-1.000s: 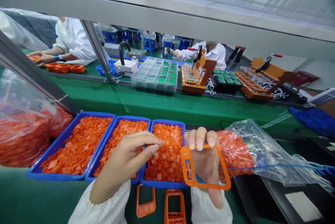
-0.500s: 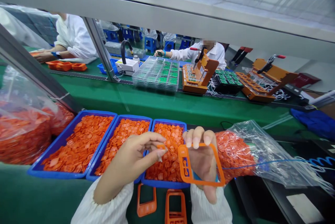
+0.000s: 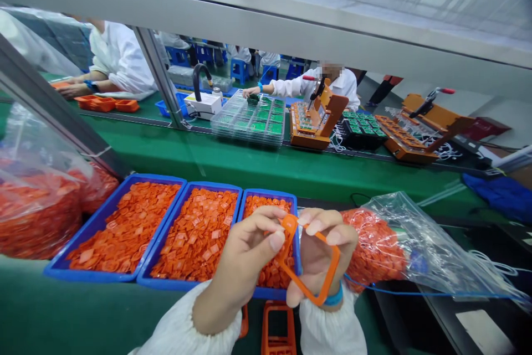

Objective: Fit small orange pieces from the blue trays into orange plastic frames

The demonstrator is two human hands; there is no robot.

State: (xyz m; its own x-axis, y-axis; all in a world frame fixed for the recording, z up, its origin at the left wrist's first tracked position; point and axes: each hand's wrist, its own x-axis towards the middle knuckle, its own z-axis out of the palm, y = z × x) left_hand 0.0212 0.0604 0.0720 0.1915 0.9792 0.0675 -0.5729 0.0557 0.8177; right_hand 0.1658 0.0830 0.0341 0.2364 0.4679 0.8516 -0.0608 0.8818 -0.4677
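Note:
Both hands are on an orange plastic frame (image 3: pixel 331 276), which has a large window and tilts in the air above the right-hand parts tray. My right hand (image 3: pixel 316 258) is closed on it, fingertips on the upper edge and palm behind the window. At the narrower end, the thumb and fingers of my left hand (image 3: pixel 249 250) pinch the frame. The small orange piece seen earlier in that hand cannot be made out now. Below, an orange housing (image 3: pixel 279 306) lies on the green mat. Another housing (image 3: pixel 245 322) is mostly hidden by my left sleeve.
Left, middle and right blue trays (image 3: pixel 95 277) (image 3: pixel 166 284) (image 3: pixel 270 292) hold small orange pieces. Bags of orange parts stand left (image 3: pixel 37 216) and right (image 3: pixel 374 244). Beyond a metal post (image 3: pixel 155 72), co-workers sit near clamp fixtures (image 3: pixel 311 136) and a clear tray (image 3: pixel 249 122) of green boards.
My left hand has moved right, from above the trays onto the frame's end. The frame has turned and tilted in my right hand. A co-worker's hand has moved slightly over the clear tray.

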